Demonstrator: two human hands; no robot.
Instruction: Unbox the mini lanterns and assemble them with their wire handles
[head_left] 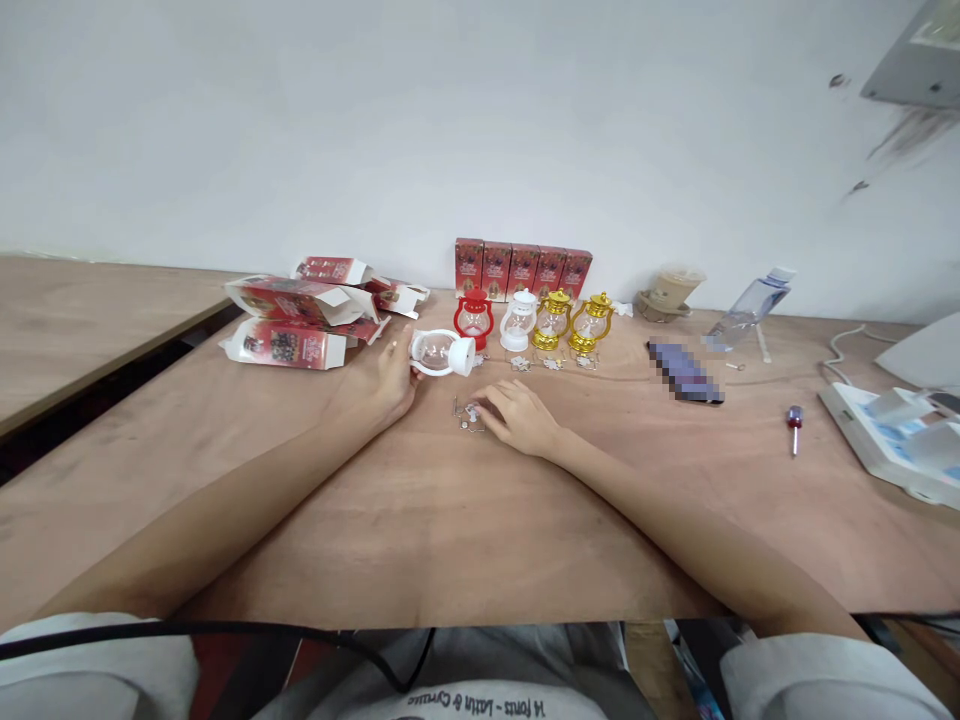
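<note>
My left hand [390, 380] is closed around a small white toy lantern [439, 352], tipped on its side with its white base toward the right. My right hand [521, 415] rests low over the wooden table, its thumb and fingers drawn together at a little group of small metal parts [471, 418]. Whatever sits between those fingertips is too small to make out. Behind the hands stand a red lantern [473, 318], a white lantern [518, 320] and two gold lanterns [552, 320], all upright in a row. Small metal pieces [553, 364] lie in front of them.
Red boxes [523, 270] line the wall behind the lanterns. Opened red cartons [300, 310] are piled at left. To the right are a phone [684, 372], a cup [671, 290], a tilted plastic bottle [752, 308], a screwdriver [794, 428] and a white power strip [892, 440].
</note>
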